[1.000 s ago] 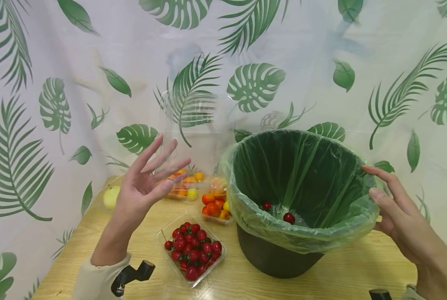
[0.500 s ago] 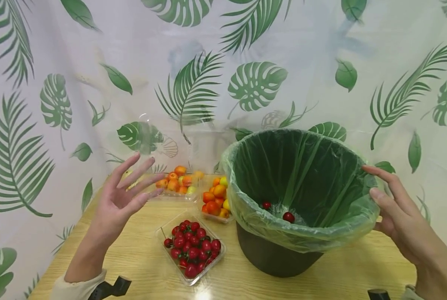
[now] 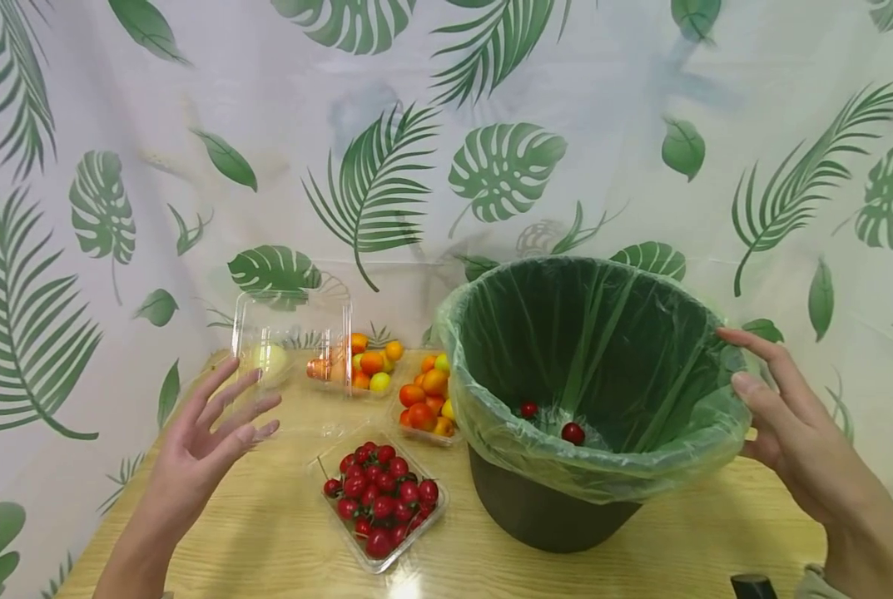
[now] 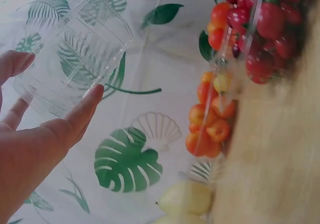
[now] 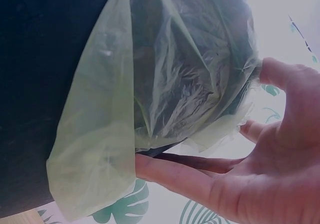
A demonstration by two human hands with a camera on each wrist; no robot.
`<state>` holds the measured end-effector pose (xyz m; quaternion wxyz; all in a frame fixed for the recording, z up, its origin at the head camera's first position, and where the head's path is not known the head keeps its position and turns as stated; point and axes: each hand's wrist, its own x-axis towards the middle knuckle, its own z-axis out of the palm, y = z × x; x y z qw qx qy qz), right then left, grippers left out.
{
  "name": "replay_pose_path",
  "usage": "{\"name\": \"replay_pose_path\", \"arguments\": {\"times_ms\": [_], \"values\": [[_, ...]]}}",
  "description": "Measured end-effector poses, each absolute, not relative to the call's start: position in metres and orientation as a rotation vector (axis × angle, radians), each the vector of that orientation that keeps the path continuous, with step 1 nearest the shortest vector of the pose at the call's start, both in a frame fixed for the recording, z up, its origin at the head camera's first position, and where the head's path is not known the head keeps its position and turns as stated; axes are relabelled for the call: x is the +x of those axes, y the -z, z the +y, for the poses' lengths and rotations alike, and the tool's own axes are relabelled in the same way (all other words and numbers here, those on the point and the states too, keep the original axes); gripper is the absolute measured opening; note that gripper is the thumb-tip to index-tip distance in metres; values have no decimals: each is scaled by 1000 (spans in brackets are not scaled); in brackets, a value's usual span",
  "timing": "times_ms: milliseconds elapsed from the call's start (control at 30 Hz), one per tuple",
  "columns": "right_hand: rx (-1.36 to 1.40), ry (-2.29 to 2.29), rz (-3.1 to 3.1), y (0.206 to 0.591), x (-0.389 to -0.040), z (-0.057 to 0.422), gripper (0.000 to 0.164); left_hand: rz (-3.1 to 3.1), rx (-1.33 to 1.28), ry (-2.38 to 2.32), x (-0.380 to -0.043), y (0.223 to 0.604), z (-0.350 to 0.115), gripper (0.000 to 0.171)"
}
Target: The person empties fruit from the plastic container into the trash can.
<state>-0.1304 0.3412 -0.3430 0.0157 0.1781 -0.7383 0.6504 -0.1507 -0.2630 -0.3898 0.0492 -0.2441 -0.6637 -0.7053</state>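
My left hand (image 3: 206, 433) has its fingers spread at the sides of a clear plastic box (image 3: 292, 337), holding it above the left of the table. In the left wrist view this box (image 4: 75, 51) sits between thumb and fingers. My right hand (image 3: 798, 424) touches the right rim of a black bin (image 3: 558, 516) with extended fingers. A pale green bag (image 3: 626, 478) lines the bin and folds over its rim. Two red cherries (image 3: 573, 433) lie inside. In the right wrist view, fingers (image 5: 175, 176) rest against the bag's outer side.
A clear tray of red cherries (image 3: 382, 499) stands left of the bin. Behind it are a tray of orange and yellow fruits (image 3: 425, 399) and another similar tray (image 3: 371, 366). A pale yellow-green fruit (image 3: 270, 363) shows through the clear box. A leaf-print curtain (image 3: 513, 166) hangs behind.
My left hand has moved left and down, away from the bin, carrying the clear box with it. The right hand, the bin and the two cherries inside stay in place.
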Motion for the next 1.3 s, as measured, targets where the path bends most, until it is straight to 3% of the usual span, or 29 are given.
{"name": "replay_pose_path", "arguments": {"times_ms": [967,1300], "values": [[540,-2041,-2297,345,-132,344,54,-2390,-428,2263,-110,449,-350,66],[546,-2040,-2289,346,-133,343,55,-2378,-494,2525,-111,472,-374,63]]}}
